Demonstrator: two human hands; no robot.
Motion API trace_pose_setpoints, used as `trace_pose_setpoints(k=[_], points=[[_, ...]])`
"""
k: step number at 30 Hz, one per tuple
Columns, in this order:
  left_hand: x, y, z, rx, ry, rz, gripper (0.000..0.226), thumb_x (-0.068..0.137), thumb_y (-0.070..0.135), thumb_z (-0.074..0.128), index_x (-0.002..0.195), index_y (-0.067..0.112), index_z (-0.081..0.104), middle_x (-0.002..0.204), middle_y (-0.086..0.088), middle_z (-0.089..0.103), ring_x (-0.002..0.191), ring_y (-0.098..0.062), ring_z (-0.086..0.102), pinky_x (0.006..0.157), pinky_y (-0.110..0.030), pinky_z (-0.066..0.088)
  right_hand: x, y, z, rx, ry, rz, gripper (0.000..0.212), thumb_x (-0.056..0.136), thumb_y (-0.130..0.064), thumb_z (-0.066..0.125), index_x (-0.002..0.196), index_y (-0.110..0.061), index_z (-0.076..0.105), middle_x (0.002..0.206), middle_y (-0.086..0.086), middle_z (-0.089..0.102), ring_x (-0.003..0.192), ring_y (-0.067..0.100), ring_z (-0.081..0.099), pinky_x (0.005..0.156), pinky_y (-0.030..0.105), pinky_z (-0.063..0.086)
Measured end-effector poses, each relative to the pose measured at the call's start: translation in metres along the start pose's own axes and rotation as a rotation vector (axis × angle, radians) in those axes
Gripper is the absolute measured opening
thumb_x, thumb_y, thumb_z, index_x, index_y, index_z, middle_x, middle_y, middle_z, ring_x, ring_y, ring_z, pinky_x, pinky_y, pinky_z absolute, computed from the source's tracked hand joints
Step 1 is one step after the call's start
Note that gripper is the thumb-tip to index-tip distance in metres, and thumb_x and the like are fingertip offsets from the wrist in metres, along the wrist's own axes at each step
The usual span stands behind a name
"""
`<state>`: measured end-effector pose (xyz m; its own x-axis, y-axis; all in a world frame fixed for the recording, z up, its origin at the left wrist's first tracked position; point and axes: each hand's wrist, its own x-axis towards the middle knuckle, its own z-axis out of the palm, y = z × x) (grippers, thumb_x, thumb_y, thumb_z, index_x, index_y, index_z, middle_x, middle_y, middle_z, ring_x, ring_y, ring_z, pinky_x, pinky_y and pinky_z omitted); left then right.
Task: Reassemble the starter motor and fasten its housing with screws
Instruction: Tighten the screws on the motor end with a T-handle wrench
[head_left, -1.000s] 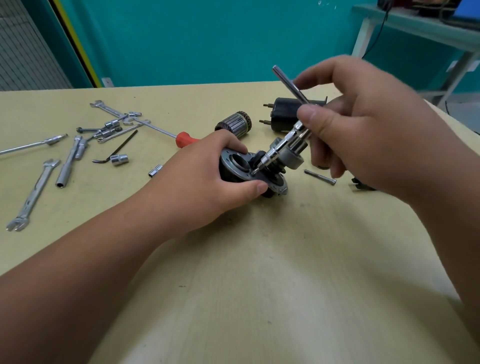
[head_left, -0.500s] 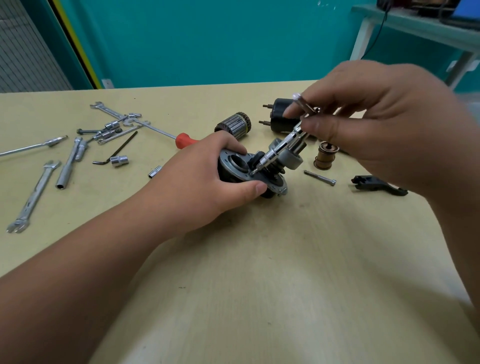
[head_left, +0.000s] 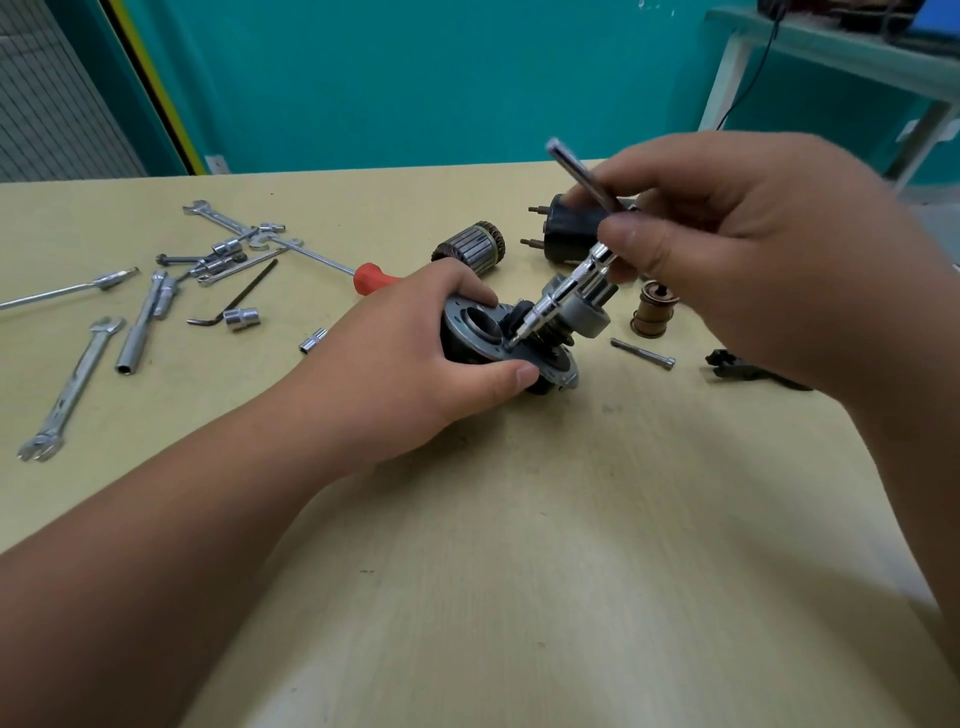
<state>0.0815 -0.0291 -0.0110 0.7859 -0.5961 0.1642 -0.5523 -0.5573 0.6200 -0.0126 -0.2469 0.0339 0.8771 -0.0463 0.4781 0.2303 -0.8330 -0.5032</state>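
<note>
— Wrenches (head_left: 72, 389), sockets (head_left: 241, 318) and hex key (head_left: 239, 296) lie loose at far left of our table (head_left: 467, 571). Red-handled screwdriver (head_left: 371, 278) is just right of them.
— Housing?
— Centre, on the table. Our left hand (head_left: 410, 364) grips the starter housing (head_left: 491, 349), thumb and fingers curled round its flange.
— Right side?
— Our right hand (head_left: 753, 249) pinches a chrome driver (head_left: 571, 280), tilted, tip touching the flange. Armature (head_left: 470, 247) and black solenoid (head_left: 569, 234) sit behind. Brass plunger (head_left: 652, 312), bolt (head_left: 642, 353) and black lever (head_left: 748, 371) lie further right.
</note>
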Motion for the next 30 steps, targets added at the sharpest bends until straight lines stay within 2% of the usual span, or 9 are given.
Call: trace_pose_setpoints(k=[3,7,11,13,16,22,25,27,30], points=[[-0.0003,0.0006,0.0000,-0.003,0.001,-0.001,0.062,0.064,0.070,0.071,0.119,0.044,0.058,0.093,0.028,0.061,0.090,0.023,0.054,0.066,0.001,0.040,-0.0008,-0.0007,-0.0013,0.006,0.007,-0.042,0.020,0.098,-0.033,0.064,0.109,-0.046,0.074,0.102,-0.014,0.074,0.092,0.009,0.066,0.080,0.040,0.055],[0.0002,-0.0008,0.0006,-0.008,0.007,-0.002,0.062,0.064,0.070,0.071,0.118,0.045,0.058,0.093,0.028,0.061,0.090,0.024,0.054,0.066,0.001,0.039,-0.0001,-0.0028,-0.0026,-0.040,0.014,-0.117,0.023,0.099,-0.030,0.064,0.109,-0.050,0.067,0.100,-0.030,0.066,0.097,-0.008,0.058,0.081,0.019,0.043],[0.0004,-0.0006,0.0000,-0.011,-0.005,-0.010,0.060,0.067,0.069,0.075,0.120,0.044,0.058,0.095,0.028,0.061,0.090,0.024,0.054,0.065,0.001,0.040,-0.0009,-0.0012,-0.0049,-0.040,0.015,-0.178,0.025,0.099,-0.028,0.064,0.109,-0.050,0.064,0.105,-0.019,0.069,0.101,0.003,0.061,0.088,0.033,0.049],[0.0012,-0.0009,-0.0002,-0.008,-0.003,-0.005,0.061,0.066,0.070,0.073,0.119,0.045,0.057,0.095,0.028,0.060,0.090,0.024,0.054,0.066,0.001,0.039,-0.0007,-0.0010,-0.0049,-0.038,0.005,-0.204,0.025,0.100,-0.028,0.064,0.110,-0.051,0.063,0.108,-0.022,0.069,0.104,0.007,0.064,0.088,0.038,0.052],[0.0011,-0.0013,0.0001,-0.011,-0.007,-0.002,0.062,0.065,0.071,0.072,0.119,0.045,0.057,0.095,0.028,0.060,0.091,0.024,0.054,0.066,0.002,0.040,-0.0006,-0.0001,-0.0036,-0.036,-0.004,-0.210,0.027,0.101,-0.028,0.063,0.112,-0.053,0.062,0.108,-0.027,0.068,0.100,0.003,0.063,0.084,0.033,0.051],[0.0026,-0.0016,-0.0008,-0.026,-0.003,-0.020,0.061,0.065,0.071,0.071,0.118,0.045,0.058,0.095,0.027,0.061,0.091,0.024,0.054,0.065,0.003,0.038,-0.0007,0.0033,-0.0024,-0.040,0.007,-0.155,0.031,0.100,-0.030,0.061,0.128,-0.040,0.071,0.102,-0.011,0.070,0.092,0.010,0.058,0.079,0.035,0.047],[0.0023,-0.0021,0.0003,-0.024,-0.001,-0.016,0.062,0.064,0.072,0.071,0.118,0.045,0.058,0.094,0.028,0.060,0.090,0.024,0.054,0.065,0.002,0.039,0.0004,0.0022,-0.0004,-0.089,0.024,-0.149,0.033,0.102,-0.029,0.064,0.129,-0.047,0.065,0.103,0.000,0.059,0.086,0.008,0.048,0.073,0.024,0.039],[0.0014,-0.0019,0.0002,-0.028,-0.001,-0.016,0.062,0.064,0.072,0.071,0.118,0.044,0.058,0.093,0.028,0.061,0.090,0.022,0.055,0.064,0.001,0.040,0.0001,-0.0004,-0.0007,-0.094,0.037,-0.119,0.032,0.102,-0.030,0.066,0.126,-0.052,0.063,0.099,-0.001,0.051,0.084,0.003,0.046,0.070,0.017,0.034],[0.0018,-0.0014,-0.0002,-0.023,0.000,-0.013,0.063,0.064,0.072,0.071,0.119,0.044,0.058,0.094,0.027,0.062,0.090,0.022,0.055,0.064,0.001,0.039,-0.0017,-0.0052,-0.0009,-0.086,0.034,-0.080,0.027,0.101,-0.038,0.061,0.125,-0.044,0.072,0.090,-0.011,0.061,0.081,0.008,0.053,0.069,0.026,0.042]])
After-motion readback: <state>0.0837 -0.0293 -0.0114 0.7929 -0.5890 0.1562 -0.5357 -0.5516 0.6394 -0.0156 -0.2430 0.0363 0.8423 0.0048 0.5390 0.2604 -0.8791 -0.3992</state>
